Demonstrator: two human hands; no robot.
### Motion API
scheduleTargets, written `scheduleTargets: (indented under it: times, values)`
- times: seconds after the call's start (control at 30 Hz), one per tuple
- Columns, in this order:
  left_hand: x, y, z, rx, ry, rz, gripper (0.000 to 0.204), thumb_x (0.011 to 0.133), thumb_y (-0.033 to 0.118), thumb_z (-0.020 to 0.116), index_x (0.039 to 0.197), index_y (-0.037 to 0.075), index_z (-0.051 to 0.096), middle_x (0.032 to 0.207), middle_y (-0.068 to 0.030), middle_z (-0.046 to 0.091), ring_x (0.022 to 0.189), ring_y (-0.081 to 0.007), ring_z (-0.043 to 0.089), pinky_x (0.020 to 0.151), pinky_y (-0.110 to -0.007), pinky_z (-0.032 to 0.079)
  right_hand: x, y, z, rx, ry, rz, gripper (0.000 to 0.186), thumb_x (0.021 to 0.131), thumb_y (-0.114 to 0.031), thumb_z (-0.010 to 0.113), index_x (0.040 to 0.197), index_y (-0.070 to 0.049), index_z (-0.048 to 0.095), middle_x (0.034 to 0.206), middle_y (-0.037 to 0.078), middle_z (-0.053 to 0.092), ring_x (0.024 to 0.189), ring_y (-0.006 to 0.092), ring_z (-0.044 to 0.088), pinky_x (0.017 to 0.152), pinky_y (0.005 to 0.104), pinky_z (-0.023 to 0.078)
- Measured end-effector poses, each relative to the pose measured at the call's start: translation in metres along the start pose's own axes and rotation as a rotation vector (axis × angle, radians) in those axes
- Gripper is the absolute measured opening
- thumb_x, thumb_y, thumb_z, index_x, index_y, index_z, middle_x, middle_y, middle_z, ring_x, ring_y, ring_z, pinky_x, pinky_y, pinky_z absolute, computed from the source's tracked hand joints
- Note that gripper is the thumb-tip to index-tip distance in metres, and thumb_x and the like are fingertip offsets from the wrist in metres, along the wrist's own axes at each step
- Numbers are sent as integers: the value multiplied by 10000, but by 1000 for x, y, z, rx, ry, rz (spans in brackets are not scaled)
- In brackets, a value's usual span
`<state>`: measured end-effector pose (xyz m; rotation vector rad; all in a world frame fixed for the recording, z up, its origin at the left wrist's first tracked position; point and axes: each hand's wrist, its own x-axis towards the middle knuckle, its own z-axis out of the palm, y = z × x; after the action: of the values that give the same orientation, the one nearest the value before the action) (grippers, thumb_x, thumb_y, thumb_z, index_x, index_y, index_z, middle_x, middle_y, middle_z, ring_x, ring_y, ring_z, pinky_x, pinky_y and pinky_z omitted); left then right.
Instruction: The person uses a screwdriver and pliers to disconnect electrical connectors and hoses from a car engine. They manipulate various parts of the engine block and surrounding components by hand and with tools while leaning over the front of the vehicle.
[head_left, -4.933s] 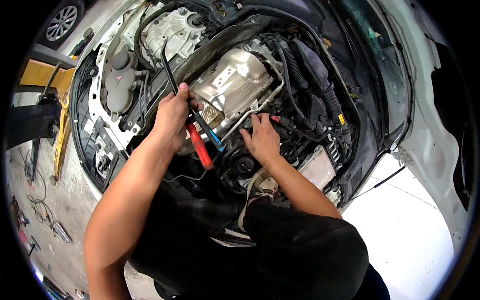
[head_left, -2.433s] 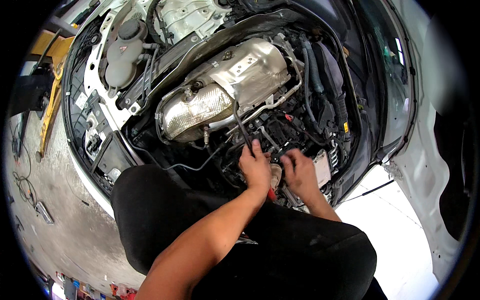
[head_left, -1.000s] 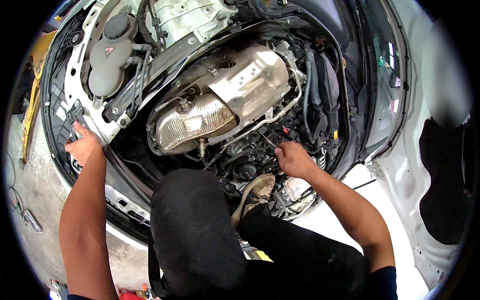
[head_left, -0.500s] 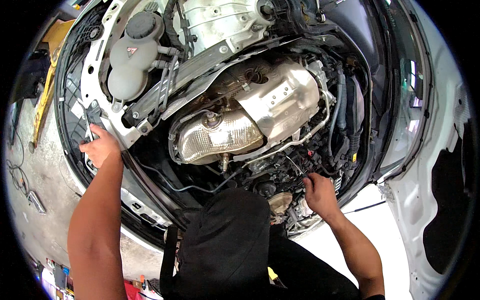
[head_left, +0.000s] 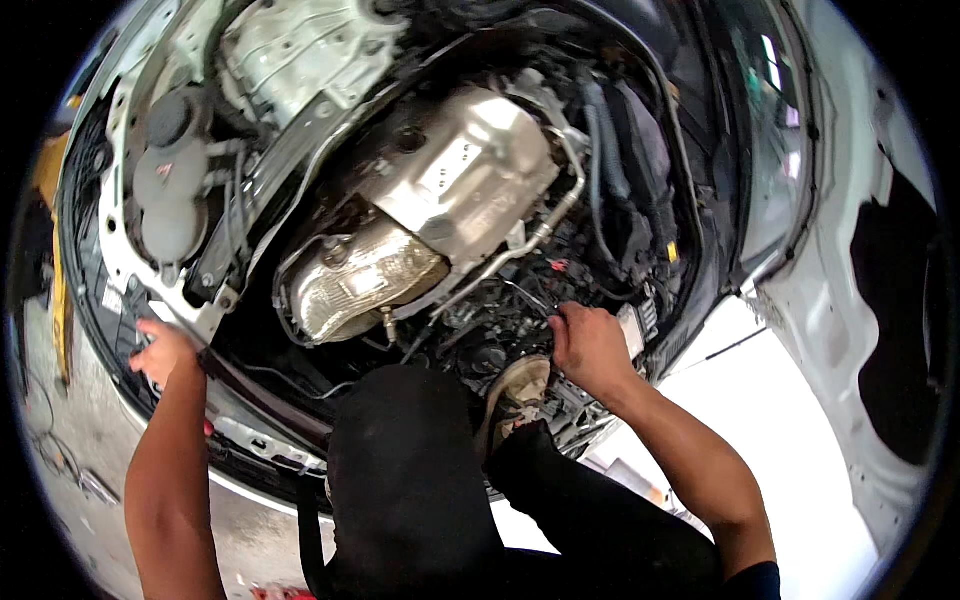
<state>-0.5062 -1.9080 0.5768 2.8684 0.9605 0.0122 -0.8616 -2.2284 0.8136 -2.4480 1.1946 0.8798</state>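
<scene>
My left hand (head_left: 168, 354) rests on the front crossmember beside the grille, thumb and fingers apart; blur hides whether a small thing lies under them. My right hand (head_left: 594, 350) is closed round a thin metal tool (head_left: 533, 298), whose bent tip reaches down among dark hoses and wiring behind the engine. Left of that tip lie the shiny metal heat shield (head_left: 470, 170) and the dimpled foil-like exhaust cover (head_left: 375, 280). A metal pipe (head_left: 545, 232) runs along the shield's near side. The tool's far end is lost in the clutter.
My black-clad knee (head_left: 405, 420) and a beige shoe (head_left: 520, 390) are in the near part of the engine bay. A grey coolant reservoir (head_left: 170, 190) sits at the far left. The windscreen (head_left: 780, 150) and white bodywork (head_left: 810, 370) border the right. A yellow metal arm (head_left: 60, 270) stands on the left.
The view has shifted, so the engine bay sits further left and is turned. My right hand still grips the tool in the same area. My left hand stays at the front crossmember.
</scene>
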Motion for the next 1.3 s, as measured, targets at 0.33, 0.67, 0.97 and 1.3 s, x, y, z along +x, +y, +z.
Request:
scheduleTargets:
  times: [0.33,0.67,0.97,1.3]
  values:
    - [3,-2,7,-28,-14,-20,813,838,616,453,1210,-103,382,1058,-321,607,980,-464,606,871,-543,455,-14,1,7,4,-31,26,163,831,-135,550,795,16,600,725,246,633,712,417,644,665,484,530]
    - [-15,10,-18,11,51,25,696,874,585,440,1210,-23,482,991,-208,652,902,-384,638,761,-511,485,-32,-29,-61,-52,-88,97,252,900,-207,520,938,42,530,794,257,645,767,439,638,737,514,508]
    - [10,-4,-25,-27,171,99,670,886,578,443,1209,-7,488,996,-190,651,889,-369,639,744,-499,488,62,-40,-175,-13,279,-145,232,807,-191,615,856,36,605,916,272,616,940,425,589,813,484,476]
    - [-6,1,-5,19,132,83,656,912,565,431,1215,-15,474,1020,-211,641,896,-379,637,766,-500,496,279,-127,-177,153,671,24,335,829,-329,639,972,-28,666,990,195,653,985,365,612,848,473,479]
